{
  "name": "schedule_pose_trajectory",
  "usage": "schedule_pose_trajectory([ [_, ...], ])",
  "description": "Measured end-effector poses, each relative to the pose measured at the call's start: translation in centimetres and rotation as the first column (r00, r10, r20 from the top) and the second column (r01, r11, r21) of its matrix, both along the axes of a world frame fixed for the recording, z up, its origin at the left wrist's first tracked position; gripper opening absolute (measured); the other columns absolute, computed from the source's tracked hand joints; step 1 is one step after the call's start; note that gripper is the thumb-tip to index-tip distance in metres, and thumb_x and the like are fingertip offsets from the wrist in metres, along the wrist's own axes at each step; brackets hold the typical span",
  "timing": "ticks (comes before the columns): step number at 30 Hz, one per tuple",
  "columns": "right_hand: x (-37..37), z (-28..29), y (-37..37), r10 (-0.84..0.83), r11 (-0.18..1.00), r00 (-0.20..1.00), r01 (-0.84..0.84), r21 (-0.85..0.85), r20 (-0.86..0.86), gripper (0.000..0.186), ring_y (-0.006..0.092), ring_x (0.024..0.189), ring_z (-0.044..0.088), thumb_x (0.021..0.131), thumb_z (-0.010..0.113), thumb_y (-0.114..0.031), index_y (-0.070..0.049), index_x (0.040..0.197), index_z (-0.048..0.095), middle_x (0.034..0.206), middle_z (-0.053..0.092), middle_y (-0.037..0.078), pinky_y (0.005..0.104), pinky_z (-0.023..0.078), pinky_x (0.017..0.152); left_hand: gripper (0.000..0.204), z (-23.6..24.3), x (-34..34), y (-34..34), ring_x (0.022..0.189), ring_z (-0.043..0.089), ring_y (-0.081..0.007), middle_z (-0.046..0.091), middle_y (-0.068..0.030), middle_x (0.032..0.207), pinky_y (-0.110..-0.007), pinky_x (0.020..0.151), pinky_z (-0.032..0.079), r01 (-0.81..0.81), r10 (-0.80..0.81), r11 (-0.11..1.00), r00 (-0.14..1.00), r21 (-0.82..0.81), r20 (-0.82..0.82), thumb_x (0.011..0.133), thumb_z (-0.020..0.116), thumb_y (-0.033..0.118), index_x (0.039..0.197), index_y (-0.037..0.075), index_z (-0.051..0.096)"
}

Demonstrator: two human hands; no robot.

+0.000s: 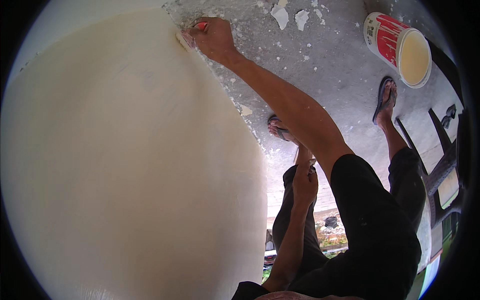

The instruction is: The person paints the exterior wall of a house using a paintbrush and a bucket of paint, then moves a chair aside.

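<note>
My right hand [215, 40] is stretched out to the foot of a pale cream wall [130, 140]. It is closed round a paintbrush [187, 40] with a red handle, whose bristles touch the wall's lower edge where it meets the floor. My left hand [304, 185] is held low beside my leg, its fingers curled. A small greyish piece pokes out by its fingertips, too little of it visible to name.
An open white and red bucket [375, 30] of cream paint stands on the grey concrete floor [330, 65] at the far right. Flakes of peeled paint [280, 17] and white spatters dot the floor. My sandalled feet are close by. A dark plastic chair [442, 172] stands at the right edge.
</note>
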State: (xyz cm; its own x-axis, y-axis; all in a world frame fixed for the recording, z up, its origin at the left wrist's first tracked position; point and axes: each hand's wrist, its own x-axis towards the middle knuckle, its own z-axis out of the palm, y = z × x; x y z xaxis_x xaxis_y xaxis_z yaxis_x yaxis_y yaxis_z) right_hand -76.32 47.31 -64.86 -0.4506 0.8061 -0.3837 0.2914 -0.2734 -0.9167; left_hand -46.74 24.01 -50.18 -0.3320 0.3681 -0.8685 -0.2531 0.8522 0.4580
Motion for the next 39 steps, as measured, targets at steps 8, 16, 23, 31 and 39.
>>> schedule_pose_trajectory([
  [8, -1.8, 2.0, 3.5, -0.231, 0.965, 0.917, 0.174, -0.194, -0.325, 0.02, 0.0211, 0.048, 0.054, 0.076, 0.069, -0.018, 0.002, 0.073, 0.066, 0.057, 0.061, 0.014, 0.032, 0.047, 0.052, 0.035, 1.1, -0.5, 1.7, 0.095, 0.059, -0.0355, 0.059, -0.0219, 0.106, -0.038, 0.084, 0.046, -0.096, 0.095, 0.995, 0.995, -0.012, -0.035, 0.082, 0.044, -0.002, 0.115, 0.0, 0.054],
  [16, 2.6, 2.8, -0.3, -0.176, 0.973, 0.938, 0.121, -0.194, -0.298, 0.017, 0.0142, 0.05, 0.051, 0.079, 0.068, -0.014, 0.003, 0.081, 0.067, 0.059, 0.061, 0.009, 0.0278, 0.044, 0.052, 0.063, 0.6, -1.2, 0.3, 0.098, 0.062, -0.0314, 0.06, -0.0214, 0.112, -0.035, 0.081, 0.048, -0.009, 0.009, 1.0, 0.998, -0.006, -0.055, 0.081, 0.043, -0.007, 0.141, 0.011, 0.038],
  [23, 7.4, -0.2, -6.7, -0.045, 0.996, 0.999, 0.043, -0.084, -0.023, 0.022, 0.0195, 0.048, 0.056, 0.084, 0.066, -0.023, -0.001, 0.082, 0.069, 0.059, 0.062, 0.015, 0.0312, 0.045, 0.049, 0.045, 0.1, 0.9, 0.8, 0.098, 0.062, -0.0326, 0.062, -0.0213, 0.11, -0.036, 0.08, 0.048, -0.003, 0.003, 1.0, 0.999, -0.006, -0.045, 0.083, 0.046, -0.004, 0.128, 0.005, 0.05],
  [31, 12.6, 19.6, -6.2, -0.003, 0.969, 0.862, -0.123, -0.214, -0.507, 0.014, 0.0139, 0.066, 0.067, 0.085, 0.067, -0.009, 0.0, 0.095, 0.066, 0.082, 0.07, 0.011, 0.0254, 0.05, 0.055, 0.027, 0.4, 2.5, 0.6, 0.1, 0.059, -0.0364, 0.06, -0.0225, 0.106, -0.038, 0.084, 0.047, 0.187, -0.155, 0.975, 0.959, 0.122, -0.237, 0.085, 0.05, 0.002, 0.111, -0.001, 0.056],
  [39, 13.5, 0.2, -6.2, -0.302, 0.769, 0.902, 0.038, -0.638, -0.31, 0.014, 0.0143, 0.068, 0.065, 0.086, 0.066, -0.009, 0.003, 0.093, 0.066, 0.082, 0.069, 0.01, 0.0267, 0.054, 0.06, 0.025, 1.1, 3.0, 1.7, 0.098, 0.06, -0.0373, 0.06, -0.0225, 0.103, -0.04, 0.081, 0.047, -0.001, 0.001, 1.0, 1.0, -0.003, 0.001, 0.086, 0.056, 0.01, 0.108, -0.001, 0.058],
])
